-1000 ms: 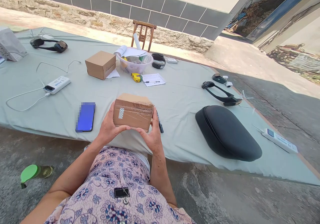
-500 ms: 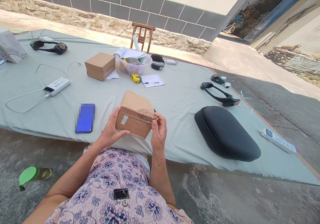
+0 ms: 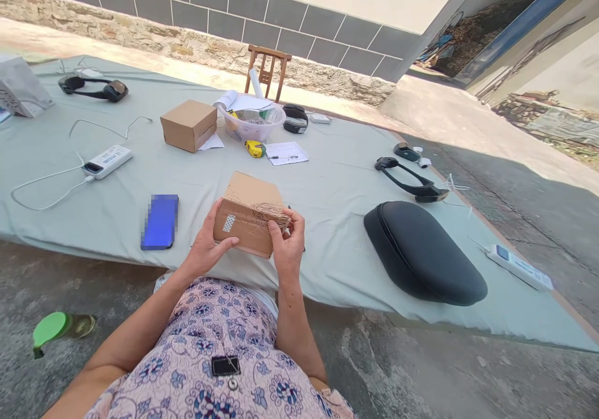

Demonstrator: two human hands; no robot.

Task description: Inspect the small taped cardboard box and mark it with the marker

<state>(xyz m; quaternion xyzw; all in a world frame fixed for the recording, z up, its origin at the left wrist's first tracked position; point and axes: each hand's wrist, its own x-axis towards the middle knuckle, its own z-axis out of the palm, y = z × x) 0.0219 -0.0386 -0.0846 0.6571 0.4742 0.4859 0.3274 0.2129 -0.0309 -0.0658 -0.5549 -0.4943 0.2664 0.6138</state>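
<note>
I hold a small taped cardboard box (image 3: 248,210) over the near edge of a table covered with a pale green cloth (image 3: 327,182). My left hand (image 3: 206,247) grips its left side, thumb across the front face near a small white sticker. My right hand (image 3: 286,244) is closed on the box's right end, fingertips pinched at the wrinkled tape there. A dark pen lies on the cloth just behind my right hand, mostly hidden.
A blue phone (image 3: 160,221) lies left of the box. A black case (image 3: 423,254), black headsets (image 3: 412,179), power banks (image 3: 107,160) with cables, a second cardboard box (image 3: 188,125), a clear bowl (image 3: 253,123), tape measure and papers are spread over the cloth. A green-capped bottle (image 3: 58,327) lies on the ground.
The box has been tilted so its top faces me more. My right hand moved from cupping the right side to pinching the tape at the right end.
</note>
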